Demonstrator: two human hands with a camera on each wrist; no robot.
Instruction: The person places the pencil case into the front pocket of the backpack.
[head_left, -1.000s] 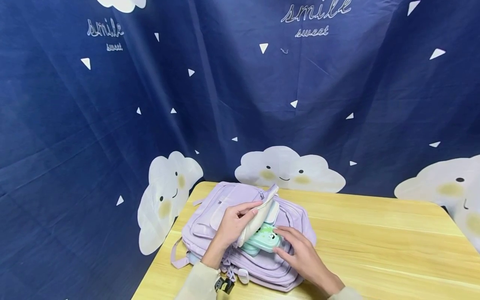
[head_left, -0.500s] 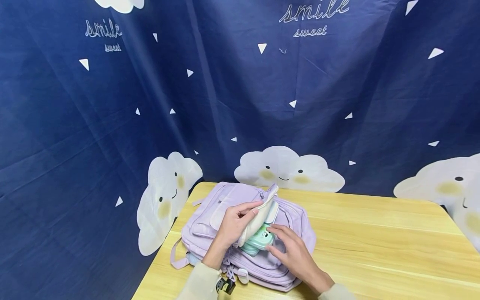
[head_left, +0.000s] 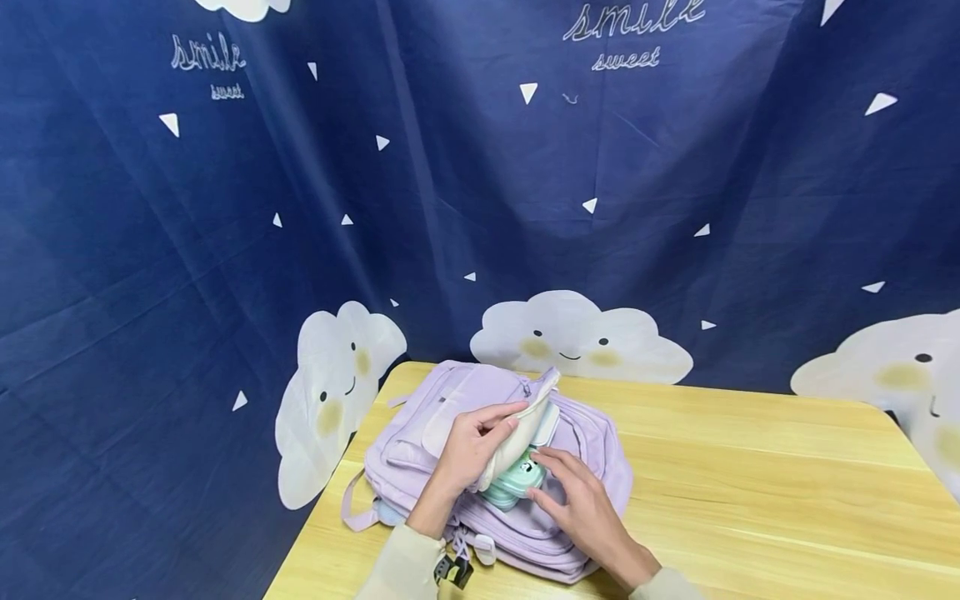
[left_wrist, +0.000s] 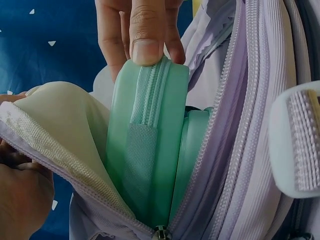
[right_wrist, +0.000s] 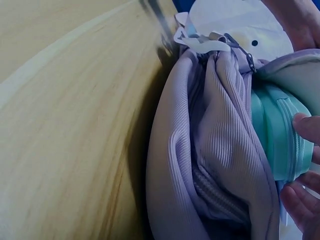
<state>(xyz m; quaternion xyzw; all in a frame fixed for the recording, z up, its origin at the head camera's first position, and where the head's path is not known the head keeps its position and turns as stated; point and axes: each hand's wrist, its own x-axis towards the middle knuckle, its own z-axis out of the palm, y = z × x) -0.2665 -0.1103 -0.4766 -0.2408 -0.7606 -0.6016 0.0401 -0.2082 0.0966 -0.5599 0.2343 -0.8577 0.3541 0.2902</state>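
A lilac backpack (head_left: 480,392) lies on the table, its front pocket unzipped. My left hand (head_left: 472,443) pinches the edge of the cream-lined pocket flap (head_left: 517,450) and lifts it away. My right hand (head_left: 581,498) holds the outer end of a mint-green zip case (left_wrist: 145,115) with a small black-and-white print. That case sits partly inside the pocket, its inner end hidden by the flap. In the left wrist view my right thumb (left_wrist: 147,42) presses on its zipper edge. Beside it in the pocket is a second green case (left_wrist: 192,145).
A pale flat item (head_left: 547,423) shows in the pocket's far end. A strap (head_left: 358,508) and a white buckle (head_left: 484,550) hang at the backpack's near side. The wooden table (head_left: 750,483) extends to the right, with a blue cloud-print curtain (head_left: 480,167) behind.
My right hand has moved left, and the green case has slid deeper under the flap. My left hand has stayed on the flap.
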